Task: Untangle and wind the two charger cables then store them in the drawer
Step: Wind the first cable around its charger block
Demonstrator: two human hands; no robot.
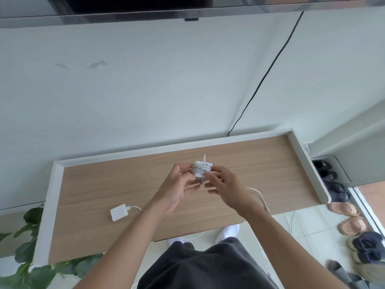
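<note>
A white charger [201,169] with its cable wound tightly around the block is held above the middle of the wooden table top [104,184]. My left hand [177,187] grips its left side and my right hand [226,187] pinches the right side near the loose plug end. A second white charger block [118,212] lies flat on the table at the front left. Its cable [258,195] runs behind my arms and drapes over the table's front edge at the right. No drawer is visible.
A raised white rim [308,161] borders the table at the left, back and right. A black cord [268,69] runs down the wall behind. Several shoes [354,222] line the floor at the right. A leafy plant [27,257] stands at the front left.
</note>
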